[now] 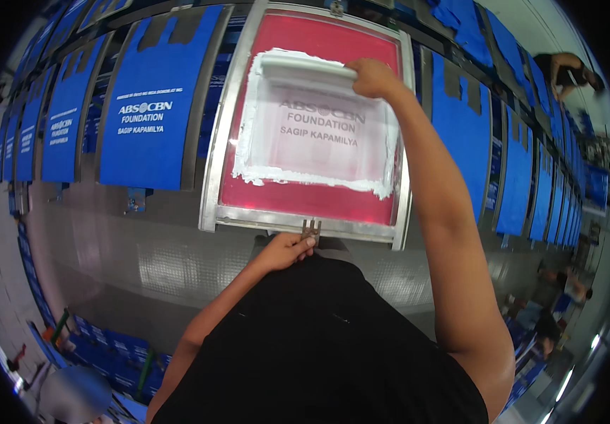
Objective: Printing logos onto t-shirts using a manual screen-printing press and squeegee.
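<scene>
Head view shows you standing over a long grey printing surface (177, 261) that runs away to both sides, lined with blue bags (153, 106) laid flat in a row, each with white lettering. Straight ahead of you lies a metal-framed printing screen (223, 152) with a red mesh, flat on the surface between two of those bags. White ink (248, 113) is spread in a thick rectangle across the mesh, with a paler printed patch in its middle. Your right hand (370, 76) reaches out to the far end of the screen, its fingers closed around a white squeegee (305, 67) that rests on the ink along its upper edge. Your left hand (287, 249) sits at the near edge of the frame, fingers curled on a small metal clamp (310, 230) there. Another person (566, 71) bends over the line at the far right.
</scene>
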The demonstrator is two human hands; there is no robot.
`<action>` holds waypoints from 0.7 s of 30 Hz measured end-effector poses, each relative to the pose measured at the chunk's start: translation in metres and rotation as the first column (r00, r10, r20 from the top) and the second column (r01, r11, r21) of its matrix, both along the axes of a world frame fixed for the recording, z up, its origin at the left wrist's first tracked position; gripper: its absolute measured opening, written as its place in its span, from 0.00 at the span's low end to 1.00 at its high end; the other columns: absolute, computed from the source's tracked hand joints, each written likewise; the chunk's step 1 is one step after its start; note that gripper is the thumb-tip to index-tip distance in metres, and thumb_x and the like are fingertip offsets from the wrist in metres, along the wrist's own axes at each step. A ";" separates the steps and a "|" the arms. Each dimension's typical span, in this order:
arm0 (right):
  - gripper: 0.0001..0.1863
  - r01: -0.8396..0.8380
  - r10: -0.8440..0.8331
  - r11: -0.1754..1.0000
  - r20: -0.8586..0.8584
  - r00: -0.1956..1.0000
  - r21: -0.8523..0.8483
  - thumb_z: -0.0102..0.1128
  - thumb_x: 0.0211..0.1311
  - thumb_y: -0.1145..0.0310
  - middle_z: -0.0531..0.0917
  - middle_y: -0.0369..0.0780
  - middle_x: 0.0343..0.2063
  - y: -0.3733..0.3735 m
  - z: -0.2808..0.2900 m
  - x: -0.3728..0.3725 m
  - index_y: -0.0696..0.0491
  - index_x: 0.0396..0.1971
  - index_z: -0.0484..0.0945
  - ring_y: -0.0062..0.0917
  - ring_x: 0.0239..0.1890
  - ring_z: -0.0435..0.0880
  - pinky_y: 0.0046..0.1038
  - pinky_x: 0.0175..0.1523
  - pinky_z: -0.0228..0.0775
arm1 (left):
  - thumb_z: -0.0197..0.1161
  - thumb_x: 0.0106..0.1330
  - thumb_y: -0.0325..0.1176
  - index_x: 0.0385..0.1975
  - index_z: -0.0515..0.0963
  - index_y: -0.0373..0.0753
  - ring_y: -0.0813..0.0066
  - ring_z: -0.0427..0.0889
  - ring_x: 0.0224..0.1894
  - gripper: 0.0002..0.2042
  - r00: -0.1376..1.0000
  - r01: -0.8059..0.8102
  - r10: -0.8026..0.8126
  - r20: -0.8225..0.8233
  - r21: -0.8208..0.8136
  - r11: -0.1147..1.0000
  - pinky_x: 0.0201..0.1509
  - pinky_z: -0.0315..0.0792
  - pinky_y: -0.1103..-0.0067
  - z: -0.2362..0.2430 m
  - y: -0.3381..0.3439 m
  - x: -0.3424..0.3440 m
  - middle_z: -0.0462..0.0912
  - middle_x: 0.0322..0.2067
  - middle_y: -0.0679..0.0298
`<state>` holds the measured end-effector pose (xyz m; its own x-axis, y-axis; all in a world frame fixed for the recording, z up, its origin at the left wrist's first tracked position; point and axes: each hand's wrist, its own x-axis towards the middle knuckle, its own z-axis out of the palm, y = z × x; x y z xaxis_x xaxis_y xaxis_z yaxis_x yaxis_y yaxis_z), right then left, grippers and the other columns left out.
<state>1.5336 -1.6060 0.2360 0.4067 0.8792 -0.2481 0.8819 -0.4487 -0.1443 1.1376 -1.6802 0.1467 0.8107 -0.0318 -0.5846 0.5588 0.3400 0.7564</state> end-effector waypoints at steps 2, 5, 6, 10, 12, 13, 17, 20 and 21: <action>0.27 -0.043 0.043 0.999 0.011 0.999 -0.029 0.58 0.38 0.70 0.84 0.42 0.42 -0.029 0.007 -0.058 0.45 0.47 0.81 0.38 0.47 0.81 0.36 0.51 0.74 | 0.54 0.70 0.48 0.25 0.78 0.37 0.85 0.70 0.21 0.20 0.999 -0.052 0.052 -0.007 -0.007 0.999 0.26 0.65 0.85 -0.001 0.000 -0.005 0.73 0.17 0.72; 0.23 0.019 -0.012 0.992 -0.060 0.998 0.124 0.56 0.42 0.78 0.83 0.42 0.35 -0.108 0.009 -0.150 0.47 0.43 0.81 0.36 0.42 0.80 0.38 0.47 0.72 | 0.54 0.70 0.46 0.24 0.78 0.37 0.85 0.68 0.19 0.19 0.998 -0.067 0.066 -0.018 -0.045 0.997 0.24 0.63 0.85 0.000 -0.002 -0.004 0.72 0.16 0.72; 0.20 0.053 -0.049 0.991 -0.034 0.998 0.119 0.56 0.42 0.79 0.82 0.41 0.32 -0.131 0.008 -0.178 0.50 0.40 0.81 0.36 0.40 0.79 0.38 0.46 0.70 | 0.55 0.70 0.46 0.24 0.78 0.38 0.85 0.68 0.18 0.19 0.996 -0.085 0.083 -0.027 -0.060 0.995 0.23 0.62 0.85 0.000 -0.003 -0.001 0.72 0.16 0.73; 0.21 0.002 0.003 0.984 -0.026 1.000 0.176 0.58 0.40 0.78 0.81 0.40 0.34 -0.167 -0.002 -0.212 0.53 0.41 0.77 0.36 0.40 0.77 0.37 0.46 0.67 | 0.55 0.69 0.48 0.23 0.79 0.36 0.84 0.71 0.19 0.21 0.996 -0.048 0.048 -0.081 -0.002 0.999 0.23 0.65 0.84 -0.023 -0.009 0.001 0.74 0.16 0.70; 0.21 0.014 -0.010 0.988 -0.025 1.000 0.152 0.60 0.40 0.76 0.81 0.40 0.35 -0.161 0.000 -0.197 0.52 0.42 0.77 0.36 0.41 0.77 0.37 0.46 0.67 | 0.56 0.67 0.52 0.22 0.80 0.36 0.80 0.75 0.20 0.23 0.987 0.017 0.024 -0.157 0.254 0.967 0.25 0.68 0.80 -0.038 -0.014 0.005 0.76 0.15 0.65; 0.21 0.021 -0.018 0.992 -0.022 1.000 0.121 0.62 0.41 0.75 0.82 0.40 0.36 -0.158 0.003 -0.188 0.52 0.42 0.77 0.36 0.41 0.78 0.38 0.47 0.66 | 0.56 0.67 0.52 0.22 0.80 0.36 0.80 0.75 0.20 0.23 0.987 0.013 0.030 -0.157 0.263 0.965 0.25 0.68 0.80 -0.043 -0.014 0.006 0.76 0.15 0.65; 0.23 0.054 -0.052 0.986 -0.020 0.998 0.159 0.69 0.41 0.66 0.83 0.41 0.35 -0.178 0.014 -0.146 0.50 0.43 0.79 0.36 0.42 0.79 0.39 0.52 0.63 | 0.56 0.64 0.57 0.22 0.81 0.35 0.75 0.77 0.20 0.27 0.979 0.004 0.072 -0.193 0.370 0.929 0.27 0.71 0.76 -0.066 -0.021 -0.012 0.78 0.15 0.63; 0.19 0.182 -0.141 0.964 -0.206 0.968 0.196 0.72 0.40 0.61 0.84 0.43 0.33 -0.215 -0.006 -0.101 0.50 0.36 0.82 0.35 0.41 0.82 0.40 0.52 0.65 | 0.55 0.63 0.58 0.23 0.81 0.36 0.63 0.80 0.24 0.27 0.941 0.010 0.119 -0.317 0.377 0.926 0.31 0.71 0.69 -0.023 -0.014 -0.002 0.79 0.17 0.57; 0.19 0.285 -0.175 0.922 -0.374 0.911 0.262 0.75 0.39 0.61 0.84 0.45 0.32 -0.221 -0.018 -0.089 0.51 0.34 0.83 0.38 0.37 0.83 0.37 0.48 0.71 | 0.56 0.63 0.58 0.23 0.81 0.36 0.57 0.80 0.26 0.26 0.962 0.156 0.010 -0.271 0.583 0.797 0.33 0.72 0.66 -0.007 -0.009 0.001 0.79 0.19 0.53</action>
